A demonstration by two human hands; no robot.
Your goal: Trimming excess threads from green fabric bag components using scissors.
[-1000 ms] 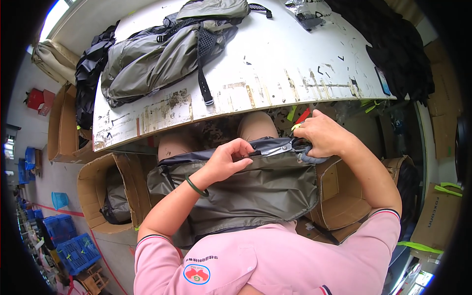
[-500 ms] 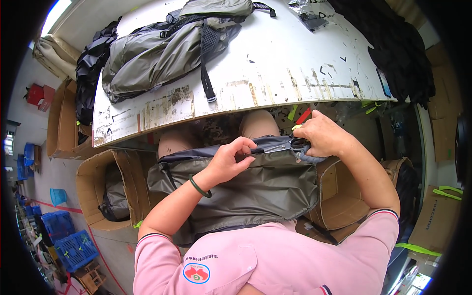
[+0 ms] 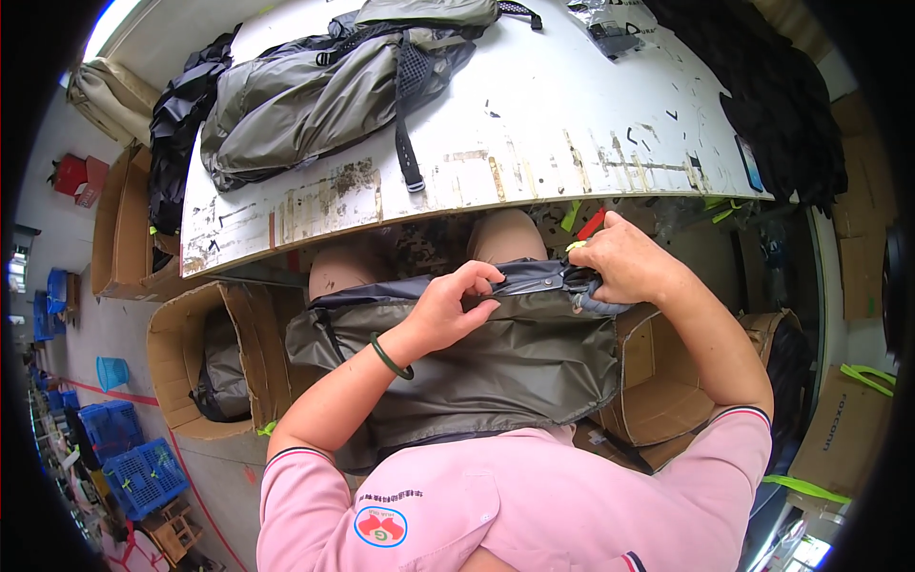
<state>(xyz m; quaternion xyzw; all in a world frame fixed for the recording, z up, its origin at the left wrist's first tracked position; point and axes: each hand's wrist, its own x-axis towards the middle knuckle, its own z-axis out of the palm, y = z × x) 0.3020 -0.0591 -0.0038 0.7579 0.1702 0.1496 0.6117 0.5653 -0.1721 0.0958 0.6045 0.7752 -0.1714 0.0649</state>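
A grey-olive fabric bag (image 3: 477,372) lies across my lap, its dark rim strip (image 3: 529,276) running along the far edge with a small metal snap near the right end. My left hand (image 3: 457,310) is curled at the rim's middle, index fingertip and thumb a little apart; the dark edge passes beneath the fingers, partly hidden. At the rim's right end my right hand (image 3: 620,262) is closed on bunched dark fabric of the bag. A yellow-green bit shows at its fingertips, and a red strip (image 3: 592,224) lies just beyond them.
A white worktable (image 3: 534,124) stands ahead, its front edge just past my knees. Another grey-olive backpack (image 3: 305,105) lies on it, with black fabric (image 3: 786,114) at the right. Open cardboard boxes (image 3: 176,353) flank my lap; blue crates (image 3: 143,477) stand at the lower left.
My left hand has shifted slightly right along the rim, and its index finger has lifted away from the thumb a little. The right hand stays in place.
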